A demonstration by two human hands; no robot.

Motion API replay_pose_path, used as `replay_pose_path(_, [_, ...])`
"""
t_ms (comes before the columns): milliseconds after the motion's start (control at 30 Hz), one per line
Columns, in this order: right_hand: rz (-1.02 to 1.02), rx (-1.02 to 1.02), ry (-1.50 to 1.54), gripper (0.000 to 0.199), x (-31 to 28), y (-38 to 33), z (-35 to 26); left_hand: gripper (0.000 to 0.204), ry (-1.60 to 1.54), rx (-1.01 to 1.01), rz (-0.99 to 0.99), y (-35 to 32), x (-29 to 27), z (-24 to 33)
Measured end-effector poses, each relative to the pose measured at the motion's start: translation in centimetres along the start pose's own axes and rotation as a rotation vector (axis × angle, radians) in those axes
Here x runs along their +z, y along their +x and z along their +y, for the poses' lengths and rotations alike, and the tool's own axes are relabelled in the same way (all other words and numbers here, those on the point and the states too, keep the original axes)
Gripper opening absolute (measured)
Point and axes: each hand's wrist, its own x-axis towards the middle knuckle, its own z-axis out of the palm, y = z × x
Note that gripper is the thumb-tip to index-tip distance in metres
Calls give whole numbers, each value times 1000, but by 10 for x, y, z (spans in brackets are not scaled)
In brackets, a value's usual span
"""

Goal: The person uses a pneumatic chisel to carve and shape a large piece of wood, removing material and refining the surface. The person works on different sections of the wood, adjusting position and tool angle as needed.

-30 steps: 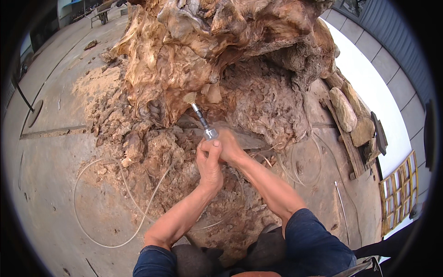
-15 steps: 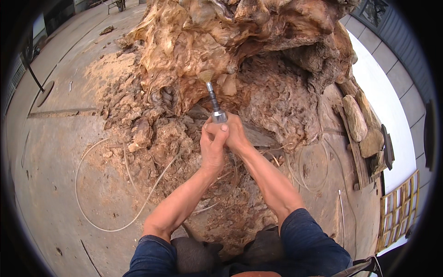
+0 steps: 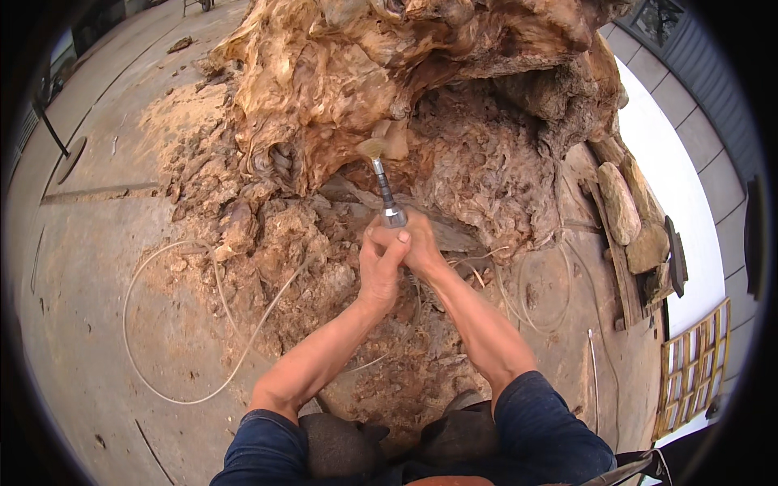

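Observation:
A large, gnarled tree root block in brown and orange tones fills the far middle. Both my hands are wrapped round a die grinder, a slim metal rotary tool with a wire brush at its far tip. My left hand closes on the tool's body, thumb on top. My right hand grips it from the other side, its fingers partly hidden. The brush head is at the lower part of the root, by a pale patch; whether it touches the wood I cannot tell.
Wood chips and sawdust lie heaped below the root. A thin hose loops on the concrete to the left, with more coils to the right. Cut logs and a slatted rack stand at the right; a round-based stand is far left.
Both hands and the die grinder have shifted slightly right and toward me. The brush has moved lower on the root. The view has tilted a little.

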Motion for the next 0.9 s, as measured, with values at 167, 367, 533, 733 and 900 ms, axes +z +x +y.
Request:
replay_pose_path(167, [69, -28, 126, 28, 10, 19, 11, 99, 68, 18, -41, 18, -4, 13])
replay_pose_path(367, [82, 104, 166, 20, -2, 18, 15, 97, 111, -55, -26, 30, -4, -8])
replay_pose_path(533, [60, -39, 26, 22, 0, 7, 9, 96, 65, 8, -66, 18, -9, -10])
replay_pose_path(733, [48, -163, -80, 26, 17, 15, -8, 97, -24, 50, -55, 16, -13, 26])
replay_pose_path(900, [45, -211, -95, 27, 31, 19, -31, 89, -70, 87, -36, 24, -18, 56])
